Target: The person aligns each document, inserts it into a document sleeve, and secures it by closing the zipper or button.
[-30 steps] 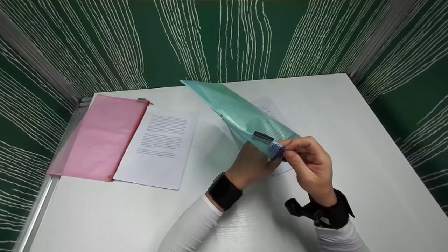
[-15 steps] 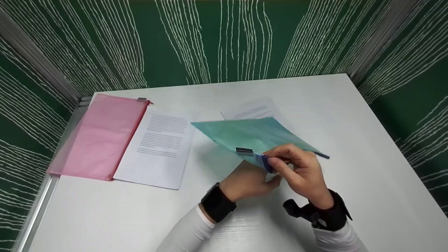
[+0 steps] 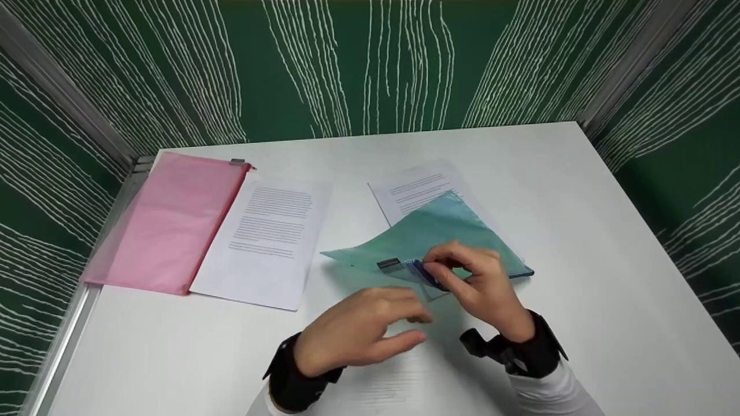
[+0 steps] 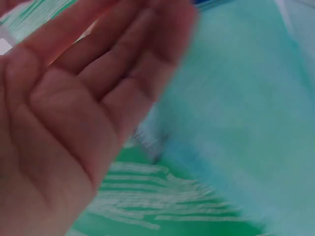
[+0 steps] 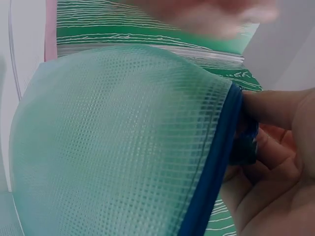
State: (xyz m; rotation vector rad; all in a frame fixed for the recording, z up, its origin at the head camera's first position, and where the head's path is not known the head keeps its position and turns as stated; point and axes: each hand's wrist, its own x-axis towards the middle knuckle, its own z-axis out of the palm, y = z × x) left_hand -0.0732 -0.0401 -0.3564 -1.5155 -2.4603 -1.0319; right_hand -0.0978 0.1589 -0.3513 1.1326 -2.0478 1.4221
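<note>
A translucent green mesh zipper pouch point(image 3: 428, 225) with a blue zipper edge point(image 5: 211, 172) is tilted above the table, in front of a printed sheet. My right hand point(image 3: 477, 283) pinches its zipper edge near one corner, close to a small dark tag point(image 3: 389, 265). In the right wrist view the thumb and fingers close on the blue edge. My left hand point(image 3: 364, 326) hovers to the left of the right hand, fingers extended and slightly bent, holding nothing. The left wrist view shows its palm point(image 4: 54, 128) beside the pouch.
A pink zipper pouch point(image 3: 179, 225) lies at the table's left side, beside a stack of printed paper point(image 3: 266, 242). Another printed sheet point(image 3: 416, 185) lies behind the green pouch. Green walls with white lines point(image 3: 399, 69) border the white table point(image 3: 578, 231).
The green pouch has swung down from its raised slant, baring more of the printed sheet behind. My left hand has let go of it and drawn back toward me. The right hand keeps its pinch.
</note>
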